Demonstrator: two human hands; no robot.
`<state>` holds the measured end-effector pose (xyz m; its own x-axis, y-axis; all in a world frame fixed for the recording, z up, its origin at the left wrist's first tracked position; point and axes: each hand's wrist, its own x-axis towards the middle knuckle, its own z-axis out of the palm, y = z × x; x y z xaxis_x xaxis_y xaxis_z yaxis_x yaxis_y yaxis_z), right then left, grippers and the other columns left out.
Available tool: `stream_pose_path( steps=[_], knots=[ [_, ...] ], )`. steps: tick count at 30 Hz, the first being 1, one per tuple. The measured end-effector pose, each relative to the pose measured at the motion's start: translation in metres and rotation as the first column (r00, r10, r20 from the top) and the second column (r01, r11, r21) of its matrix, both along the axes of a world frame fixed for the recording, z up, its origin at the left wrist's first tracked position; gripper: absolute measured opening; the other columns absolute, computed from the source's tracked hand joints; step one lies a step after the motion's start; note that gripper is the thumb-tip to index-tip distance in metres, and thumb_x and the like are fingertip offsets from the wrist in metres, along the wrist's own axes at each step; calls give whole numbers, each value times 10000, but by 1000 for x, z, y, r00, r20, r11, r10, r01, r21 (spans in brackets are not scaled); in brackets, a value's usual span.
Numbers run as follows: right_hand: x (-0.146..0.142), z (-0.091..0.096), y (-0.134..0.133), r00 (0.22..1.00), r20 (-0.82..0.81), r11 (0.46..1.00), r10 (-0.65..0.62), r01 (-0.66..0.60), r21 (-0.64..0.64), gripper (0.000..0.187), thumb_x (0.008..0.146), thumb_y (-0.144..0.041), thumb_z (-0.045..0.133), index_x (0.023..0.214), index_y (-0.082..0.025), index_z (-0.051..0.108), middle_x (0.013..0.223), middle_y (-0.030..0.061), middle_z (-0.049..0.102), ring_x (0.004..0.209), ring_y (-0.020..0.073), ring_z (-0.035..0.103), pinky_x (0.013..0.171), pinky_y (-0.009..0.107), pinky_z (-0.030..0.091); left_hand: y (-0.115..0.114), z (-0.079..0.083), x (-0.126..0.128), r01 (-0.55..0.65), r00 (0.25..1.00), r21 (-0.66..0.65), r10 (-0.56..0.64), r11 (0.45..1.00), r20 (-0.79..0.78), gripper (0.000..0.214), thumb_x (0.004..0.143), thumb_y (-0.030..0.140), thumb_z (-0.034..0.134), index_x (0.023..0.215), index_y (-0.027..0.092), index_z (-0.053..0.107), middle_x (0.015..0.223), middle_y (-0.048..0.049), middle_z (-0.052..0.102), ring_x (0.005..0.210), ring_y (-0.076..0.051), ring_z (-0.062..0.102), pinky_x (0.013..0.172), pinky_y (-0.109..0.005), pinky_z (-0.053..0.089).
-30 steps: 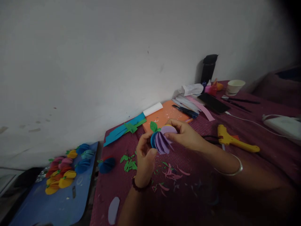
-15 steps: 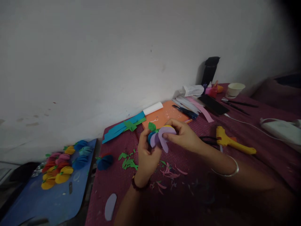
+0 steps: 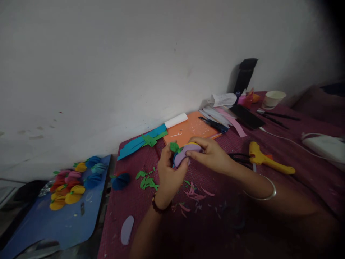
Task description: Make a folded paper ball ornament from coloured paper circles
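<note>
Between my two hands is a paper ornament (image 3: 183,154) with lilac, blue and yellow folds and a green leaf on top. My left hand (image 3: 172,176) wraps its left side, the thumb pressed against the lilac fold. My right hand (image 3: 208,154) pinches the right end of that fold between thumb and fingers. Below and left, a loose lilac paper piece (image 3: 127,230) lies on the cloth. Green paper leaves (image 3: 147,181) are scattered left of my left hand, and pink paper scraps (image 3: 194,193) lie below. A finished blue and red ornament (image 3: 120,181) sits at the table's left edge.
A blue board (image 3: 72,226) at left carries several colourful paper ornaments (image 3: 72,187). Behind my hands lie an orange sheet (image 3: 185,127), teal strips (image 3: 134,145) and a cutter (image 3: 214,124). At right are a yellow glue gun (image 3: 266,160), a phone (image 3: 248,117) and a cup (image 3: 274,99).
The lilac fold, bent outward with a flap hanging down before, now lies pressed flat against the ornament. My left thumb has moved up onto it. The view has shifted slightly.
</note>
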<state>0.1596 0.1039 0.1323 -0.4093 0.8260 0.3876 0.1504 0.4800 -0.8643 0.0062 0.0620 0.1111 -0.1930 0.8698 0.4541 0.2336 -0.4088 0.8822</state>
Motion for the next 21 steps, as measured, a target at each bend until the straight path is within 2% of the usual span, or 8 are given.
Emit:
stream_pose_path(
  steps=[3, 6, 9, 14, 17, 21],
  knots=[
    [2, -1, 4, 993, -114, 995, 11, -22, -99, 180, 787, -321, 617, 731, -157, 567, 658, -25, 491, 601, 94, 445, 537, 215, 352, -1, 6, -4, 110, 991, -31, -107, 993, 84, 418, 690, 207, 724, 1087, 230, 594, 955, -25, 641, 884, -164, 612, 771, -270, 494],
    [3, 0, 6, 985, -168, 989, 41, -64, -135, 180, 774, -328, 630, 758, -162, 564, 664, -28, 500, 591, 88, 449, 523, 206, 356, -4, 10, -9, 119, 993, -114, -115, 986, 39, 87, 759, 232, 666, 803, 182, 610, 724, 19, 582, 667, -110, 532, 629, -214, 427],
    [4, 1, 5, 980, -175, 987, 91, -111, -112, 173, 748, -293, 664, 832, -166, 582, 720, -23, 531, 613, 85, 466, 529, 199, 365, -6, 12, -9, 68, 994, -109, -76, 992, -73, 159, 781, 221, 620, 655, 172, 536, 599, 46, 472, 571, -88, 415, 544, -202, 334],
    [4, -3, 6, 986, -152, 989, 71, -89, -117, 174, 770, -320, 651, 755, -158, 591, 671, -25, 515, 583, 78, 441, 510, 200, 341, -7, 15, -6, 64, 984, -112, -81, 992, -160, 141, 765, 219, 605, 648, 177, 537, 593, 44, 460, 559, -91, 407, 534, -204, 330],
    [4, -6, 7, 984, -172, 988, 46, -70, -135, 184, 767, -325, 640, 727, -157, 579, 652, -27, 502, 561, 73, 418, 485, 196, 320, -7, 16, -6, 116, 982, -145, -135, 983, -132, 76, 761, 241, 617, 732, 175, 593, 644, 29, 523, 594, -104, 453, 566, -210, 375],
    [2, -6, 6, 982, -182, 974, 57, -95, -206, 196, 750, -343, 651, 758, -164, 573, 647, -34, 493, 542, 68, 410, 461, 187, 318, -5, 16, -7, 165, 981, -232, -185, 959, -66, 126, 780, 282, 620, 743, 162, 628, 641, 20, 540, 596, -109, 459, 556, -212, 379]
  ],
)
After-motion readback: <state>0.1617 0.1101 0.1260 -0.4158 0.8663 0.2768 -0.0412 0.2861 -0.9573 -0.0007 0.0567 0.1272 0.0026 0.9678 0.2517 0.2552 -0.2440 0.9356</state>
